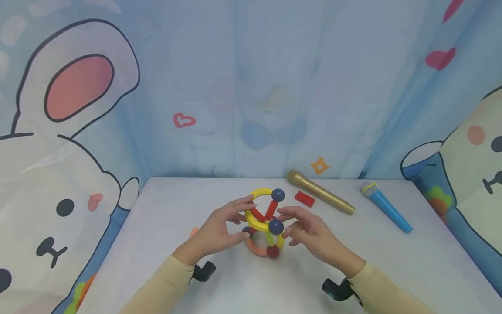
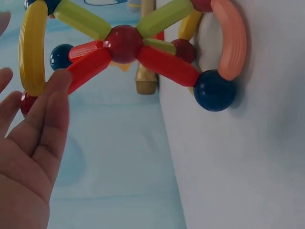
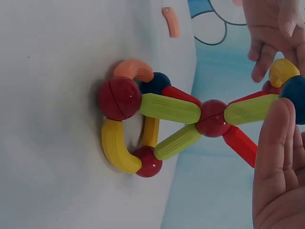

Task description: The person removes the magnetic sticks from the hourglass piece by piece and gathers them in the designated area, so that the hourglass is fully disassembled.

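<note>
A magnetic ball-and-stick model [image 1: 256, 222] stands on the table, two rings joined at a middle red ball [image 3: 213, 118]. Green and red sticks fan out from that ball. Curved yellow sticks show in the upper ring; a salmon curved stick [image 2: 233, 40] and yellow ones form the lower. On the model's left side, my left hand [image 1: 217, 233] has its fingertips at the upper ring, fingers loosely extended. Opposite it, my right hand [image 1: 310, 231] has its fingertips right at the upper ring's near blue ball [image 1: 276, 226]; its fingers look fairly straight in the right wrist view.
Behind the model lie a red piece [image 1: 304, 199] and a gold microphone [image 1: 321, 192]. Farther right is a blue microphone [image 1: 388, 208]. A loose salmon curved stick [image 3: 171, 21] lies on the table, partly hidden by my left hand in the head view. A printed curtain hangs at the back.
</note>
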Demonstrator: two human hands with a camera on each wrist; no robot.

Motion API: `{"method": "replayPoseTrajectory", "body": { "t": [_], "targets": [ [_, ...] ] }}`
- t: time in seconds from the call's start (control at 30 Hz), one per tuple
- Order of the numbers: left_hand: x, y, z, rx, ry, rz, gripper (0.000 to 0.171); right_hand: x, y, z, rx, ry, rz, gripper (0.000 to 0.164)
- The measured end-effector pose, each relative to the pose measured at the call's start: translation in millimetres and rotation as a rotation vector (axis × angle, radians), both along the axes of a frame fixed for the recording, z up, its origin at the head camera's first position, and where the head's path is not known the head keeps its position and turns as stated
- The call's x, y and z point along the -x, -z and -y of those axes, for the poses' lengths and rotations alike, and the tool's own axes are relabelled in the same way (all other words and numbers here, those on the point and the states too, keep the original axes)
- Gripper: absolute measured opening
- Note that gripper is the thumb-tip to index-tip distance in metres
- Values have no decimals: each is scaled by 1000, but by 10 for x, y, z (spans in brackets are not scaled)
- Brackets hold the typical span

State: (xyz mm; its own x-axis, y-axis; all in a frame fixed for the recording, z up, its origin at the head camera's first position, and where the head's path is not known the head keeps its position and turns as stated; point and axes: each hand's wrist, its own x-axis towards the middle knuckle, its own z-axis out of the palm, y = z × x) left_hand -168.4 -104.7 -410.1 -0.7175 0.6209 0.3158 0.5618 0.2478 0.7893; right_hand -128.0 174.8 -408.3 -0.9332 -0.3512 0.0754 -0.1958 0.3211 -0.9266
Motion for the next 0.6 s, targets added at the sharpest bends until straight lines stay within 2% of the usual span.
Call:
{"method": "replayPoseTrajectory", "body": {
  "t": [0.17,0.33,0.43,0.6],
  "targets": [
    [72,6,-59,113,-13,-13,62,42,2,21,0,-72,1,43],
    [106,4,-85,134,-35,15,55,88,18,58,-10,-98,28,46],
    [105,-3,-101,159,-40,-13,48,101,16,79,-15,-109,46,45],
    [93,-41,-152,192,-7,-86,40,110,6,93,-7,-138,48,41]
  ]
}}
